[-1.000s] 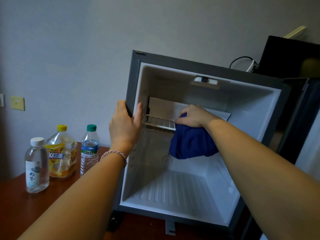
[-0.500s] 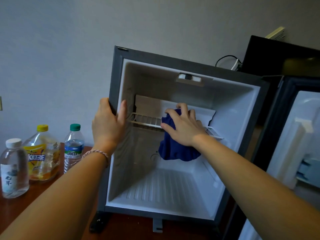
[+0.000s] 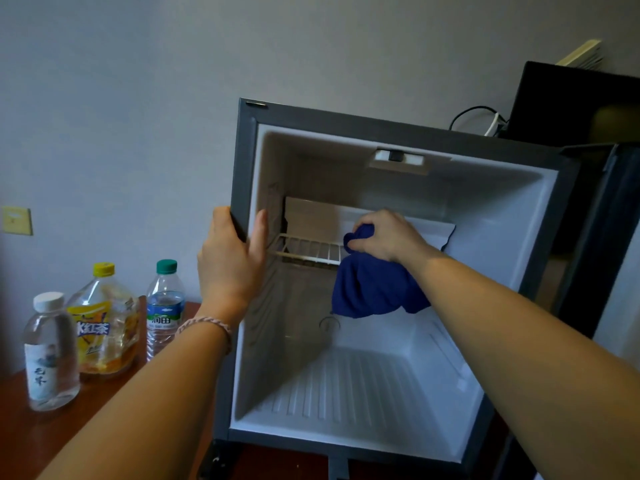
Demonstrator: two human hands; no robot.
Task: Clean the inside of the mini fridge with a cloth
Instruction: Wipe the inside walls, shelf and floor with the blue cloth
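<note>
The mini fridge (image 3: 408, 133) stands open on a wooden table, its white inside empty apart from a wire shelf (image 3: 308, 249) across the upper part. My left hand (image 3: 232, 261) grips the left edge of the fridge frame, thumb inside. My right hand (image 3: 384, 235) is inside the fridge at shelf height, fist closed around a bunched dark blue cloth (image 3: 374, 289). Most of the cloth hangs down below the shelf's front rail. The shelf's right part is hidden behind my hand and the cloth.
Three bottles stand left of the fridge on the table (image 3: 20, 441): a white-capped one (image 3: 50, 351), a yellow-capped tea bottle (image 3: 105, 323), a green-capped water bottle (image 3: 164, 306). The open fridge door (image 3: 620, 237) is at the right edge. A black box (image 3: 571, 102) and cables sit behind.
My right hand went from lying flat on the cloth to a fist bunching it up at the shelf. The view shifted slightly; my left hand kept its hold on the frame.
</note>
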